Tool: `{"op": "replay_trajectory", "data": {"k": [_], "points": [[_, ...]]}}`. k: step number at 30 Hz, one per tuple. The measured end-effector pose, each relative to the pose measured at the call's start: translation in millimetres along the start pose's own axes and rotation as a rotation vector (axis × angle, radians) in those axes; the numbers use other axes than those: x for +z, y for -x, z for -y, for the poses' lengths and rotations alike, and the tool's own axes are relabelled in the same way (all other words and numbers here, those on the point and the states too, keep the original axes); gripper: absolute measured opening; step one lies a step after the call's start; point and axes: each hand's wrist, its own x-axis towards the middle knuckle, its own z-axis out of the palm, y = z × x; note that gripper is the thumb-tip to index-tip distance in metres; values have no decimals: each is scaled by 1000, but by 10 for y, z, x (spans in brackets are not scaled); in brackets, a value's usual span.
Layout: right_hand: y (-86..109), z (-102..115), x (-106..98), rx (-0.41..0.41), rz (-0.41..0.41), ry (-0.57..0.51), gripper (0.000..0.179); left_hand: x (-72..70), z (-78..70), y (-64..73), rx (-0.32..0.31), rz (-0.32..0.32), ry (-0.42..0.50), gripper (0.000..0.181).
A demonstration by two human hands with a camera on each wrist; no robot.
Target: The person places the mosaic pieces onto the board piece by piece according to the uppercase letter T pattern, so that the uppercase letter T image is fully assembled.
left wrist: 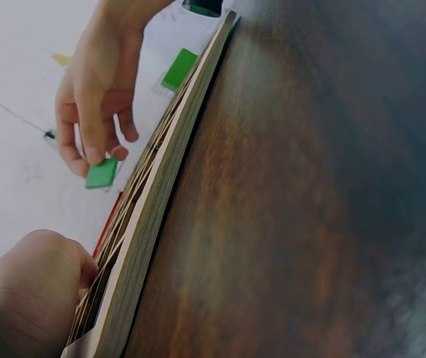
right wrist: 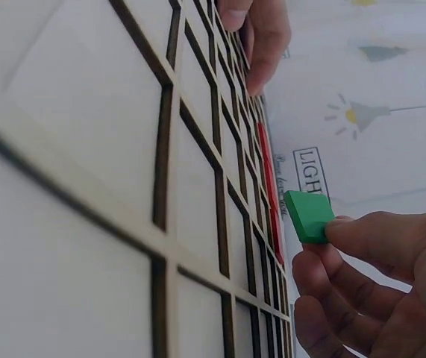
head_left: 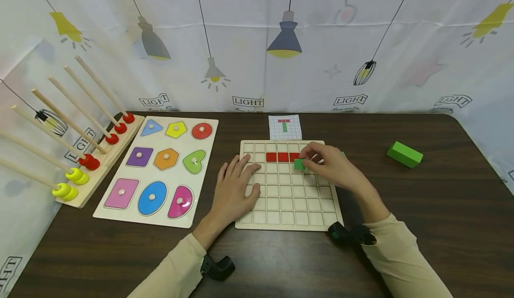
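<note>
1. Right hand (head_left: 330, 163): a green square tile (head_left: 299, 164) is pinched between thumb and fingers; the grip is closed on it.
2. Tile position: the tile is held above the wooden grid board (head_left: 287, 205), near the right end of a row of red tiles (head_left: 283, 157). In both wrist views it is seen apart from the board.
3. Left hand (head_left: 234, 186): it is rested on the left edge of the grid board, with fingers spread and extended; nothing is gripped by it.
4. Red row: the red tiles are set side by side in the second row of cells from the far edge; its right end is partly covered by the right hand.
5. Pattern card (head_left: 285, 127): it is laid just beyond the far edge of the board; a red bar with a green stem below is printed on it.
6. Right of the board: a green rectangular block (head_left: 404, 154) is placed on the dark wood-grain surface (head_left: 281, 262), well apart from the board.
7. Left of the board: a knobbed shape puzzle (head_left: 160, 206) is laid flat, nine coloured shapes seated in it. Beside it, a rod-and-ring stacker (head_left: 98, 159) is stood, with red and yellow rings on its rods.
8. Background: a white curtain (head_left: 249, 35) printed with hanging lamps is seen.
</note>
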Motion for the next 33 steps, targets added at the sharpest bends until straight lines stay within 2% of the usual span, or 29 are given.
{"op": "replay_trajectory", "data": {"k": [14,21,33], "points": [[-132,87,157,65,12,-14,13,-14,-4,-1,8,-9,3,38],[-161,130,235,44,1,16,11,-8,-8,-3,3,5,-2,38],[-157,150,303,69,2,51,13,9,-7,0,0,3,-3,38]]}}
